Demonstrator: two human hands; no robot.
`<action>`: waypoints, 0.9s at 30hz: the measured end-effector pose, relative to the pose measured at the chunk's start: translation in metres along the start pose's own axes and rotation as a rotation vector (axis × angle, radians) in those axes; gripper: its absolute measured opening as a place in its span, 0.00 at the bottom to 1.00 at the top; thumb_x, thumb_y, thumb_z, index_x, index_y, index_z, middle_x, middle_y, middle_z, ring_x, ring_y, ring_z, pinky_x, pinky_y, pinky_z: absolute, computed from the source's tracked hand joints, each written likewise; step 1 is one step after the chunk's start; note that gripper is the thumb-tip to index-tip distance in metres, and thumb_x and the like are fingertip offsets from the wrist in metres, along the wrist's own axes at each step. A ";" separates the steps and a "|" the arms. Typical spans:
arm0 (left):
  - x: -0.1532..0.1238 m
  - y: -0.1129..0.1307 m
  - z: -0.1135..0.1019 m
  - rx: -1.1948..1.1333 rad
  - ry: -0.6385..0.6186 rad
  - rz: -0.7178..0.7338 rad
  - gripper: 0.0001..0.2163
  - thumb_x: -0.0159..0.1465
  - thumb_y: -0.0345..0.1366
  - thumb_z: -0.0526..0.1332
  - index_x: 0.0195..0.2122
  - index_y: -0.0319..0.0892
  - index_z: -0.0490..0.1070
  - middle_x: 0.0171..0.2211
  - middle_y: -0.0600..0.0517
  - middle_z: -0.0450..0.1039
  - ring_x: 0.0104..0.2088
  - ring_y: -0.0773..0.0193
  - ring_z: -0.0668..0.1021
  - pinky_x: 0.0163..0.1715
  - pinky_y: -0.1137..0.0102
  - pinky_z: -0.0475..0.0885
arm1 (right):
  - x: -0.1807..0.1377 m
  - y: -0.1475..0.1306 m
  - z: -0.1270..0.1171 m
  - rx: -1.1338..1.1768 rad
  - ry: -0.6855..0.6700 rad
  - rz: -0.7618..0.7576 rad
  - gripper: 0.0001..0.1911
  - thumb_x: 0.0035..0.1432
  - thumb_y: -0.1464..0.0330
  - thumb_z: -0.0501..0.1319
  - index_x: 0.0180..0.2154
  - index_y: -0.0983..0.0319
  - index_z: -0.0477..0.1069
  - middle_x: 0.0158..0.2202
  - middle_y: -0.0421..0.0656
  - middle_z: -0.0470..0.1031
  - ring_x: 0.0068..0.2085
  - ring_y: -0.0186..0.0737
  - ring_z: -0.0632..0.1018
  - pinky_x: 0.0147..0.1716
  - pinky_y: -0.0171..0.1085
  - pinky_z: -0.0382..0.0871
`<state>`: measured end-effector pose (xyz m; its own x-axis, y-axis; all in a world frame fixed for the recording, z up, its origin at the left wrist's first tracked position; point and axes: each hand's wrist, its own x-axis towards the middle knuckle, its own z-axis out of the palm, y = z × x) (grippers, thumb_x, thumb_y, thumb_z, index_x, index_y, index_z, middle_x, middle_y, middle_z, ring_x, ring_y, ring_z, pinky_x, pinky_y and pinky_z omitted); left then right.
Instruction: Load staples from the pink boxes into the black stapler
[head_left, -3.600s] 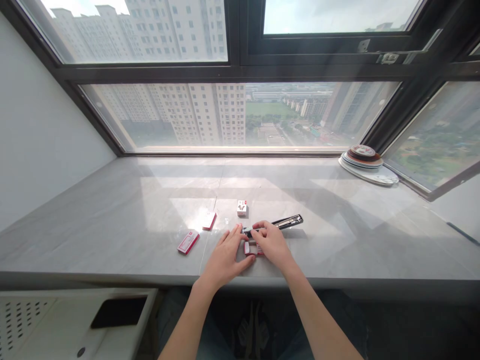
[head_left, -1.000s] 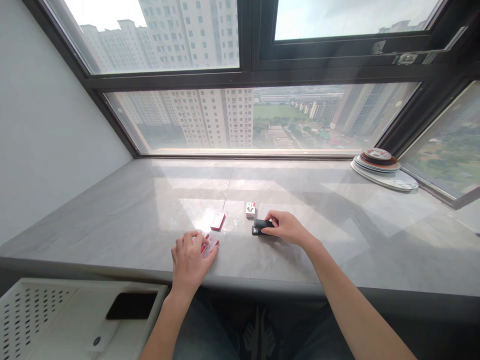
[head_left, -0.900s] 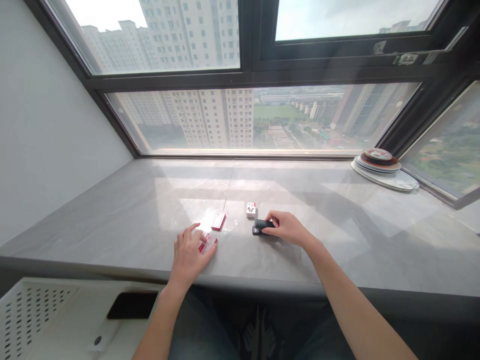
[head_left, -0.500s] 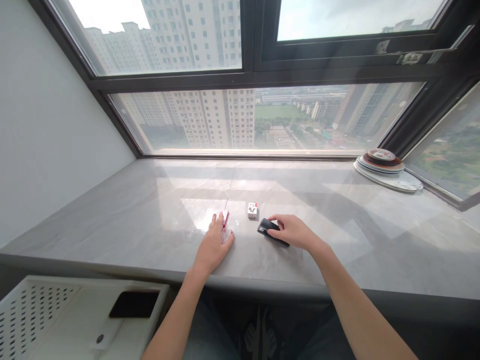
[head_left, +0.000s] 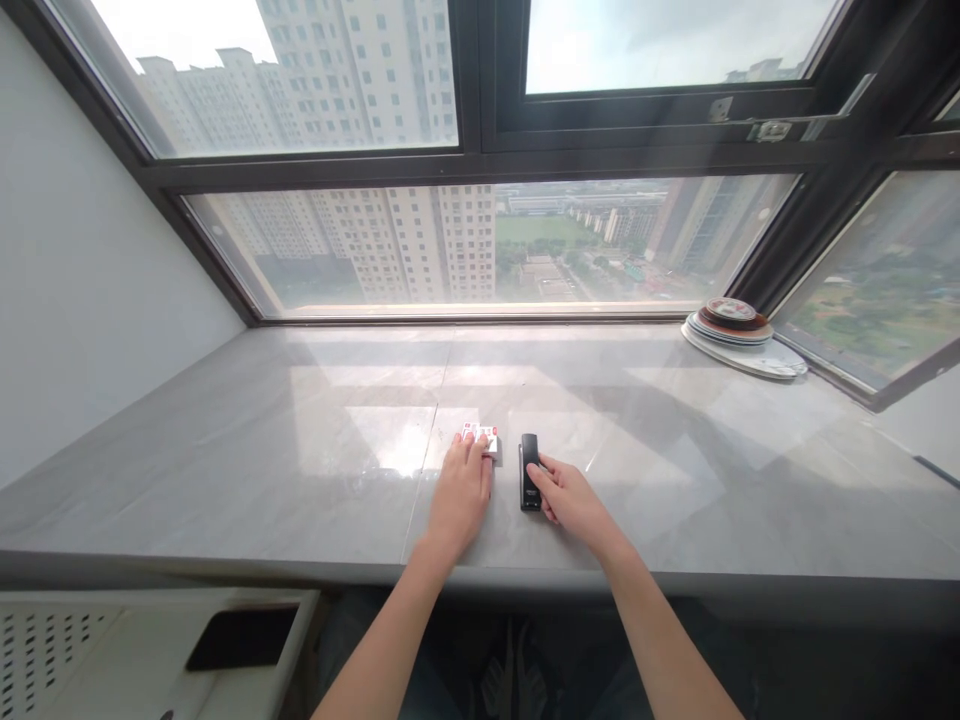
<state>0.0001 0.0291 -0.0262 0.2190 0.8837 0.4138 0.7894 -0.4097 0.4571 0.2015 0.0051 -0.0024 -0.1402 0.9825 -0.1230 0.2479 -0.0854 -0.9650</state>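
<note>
A black stapler (head_left: 529, 460) stands lengthwise on the grey countertop, its front end pointing toward me. My right hand (head_left: 570, 497) grips its lower right side, thumb on top and fingers curled at the side. To the left, my left hand (head_left: 463, 490) has its fingers bent over a small white box with red print (head_left: 490, 436). A second white-and-red piece shows at its fingertips, close against the box, mostly covered by the fingers. The thumb lies along the near side of the box. A narrow gap separates the box from the stapler.
Stacked plates (head_left: 739, 335) sit in the right back corner by the window. The grey countertop (head_left: 315, 500) runs along the window, with a front edge near me. Below left, a white perforated stand (head_left: 112, 660) carries a black phone-like rectangle (head_left: 244, 638).
My left hand has moved right, from a red-edged packet to the small box, bringing its fingers onto it. My right hand has turned the stapler from slanted to lengthwise.
</note>
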 end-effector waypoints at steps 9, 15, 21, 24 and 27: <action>-0.040 -0.007 -0.021 -0.012 0.068 -0.065 0.19 0.76 0.35 0.49 0.67 0.47 0.60 0.69 0.44 0.60 0.74 0.51 0.55 0.69 0.47 0.60 | 0.003 -0.009 0.073 0.049 -0.055 -0.098 0.25 0.71 0.52 0.52 0.61 0.59 0.67 0.22 0.34 0.68 0.18 0.33 0.70 0.21 0.32 0.65; -0.042 -0.010 -0.029 0.005 0.053 -0.073 0.19 0.75 0.36 0.50 0.66 0.47 0.61 0.68 0.44 0.61 0.73 0.52 0.56 0.69 0.48 0.61 | 0.000 -0.008 0.075 0.039 -0.079 -0.095 0.27 0.72 0.51 0.51 0.63 0.59 0.65 0.21 0.34 0.67 0.18 0.34 0.70 0.20 0.32 0.65; -0.045 -0.016 -0.030 0.047 0.060 -0.074 0.19 0.76 0.36 0.49 0.67 0.47 0.59 0.69 0.44 0.59 0.73 0.52 0.55 0.69 0.49 0.61 | 0.001 -0.010 0.084 -0.011 -0.058 -0.111 0.25 0.73 0.52 0.50 0.62 0.58 0.66 0.22 0.34 0.68 0.18 0.34 0.71 0.22 0.33 0.65; -0.045 -0.042 -0.042 0.069 0.056 -0.075 0.19 0.76 0.36 0.48 0.66 0.47 0.59 0.68 0.44 0.60 0.73 0.52 0.57 0.69 0.49 0.61 | 0.010 -0.016 0.105 -0.013 -0.110 -0.134 0.24 0.74 0.53 0.49 0.62 0.59 0.64 0.23 0.35 0.70 0.20 0.35 0.73 0.24 0.34 0.66; -0.043 -0.082 -0.061 0.076 0.054 -0.063 0.18 0.76 0.37 0.48 0.65 0.47 0.61 0.66 0.45 0.63 0.71 0.53 0.60 0.68 0.50 0.62 | 0.029 -0.025 0.136 -0.013 -0.163 -0.163 0.21 0.74 0.55 0.48 0.60 0.59 0.63 0.23 0.35 0.70 0.22 0.37 0.74 0.26 0.35 0.67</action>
<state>-0.1090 0.0103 -0.0331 0.1379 0.8926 0.4292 0.8423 -0.3337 0.4233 0.0609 0.0128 -0.0131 -0.3324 0.9431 -0.0028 0.2216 0.0753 -0.9722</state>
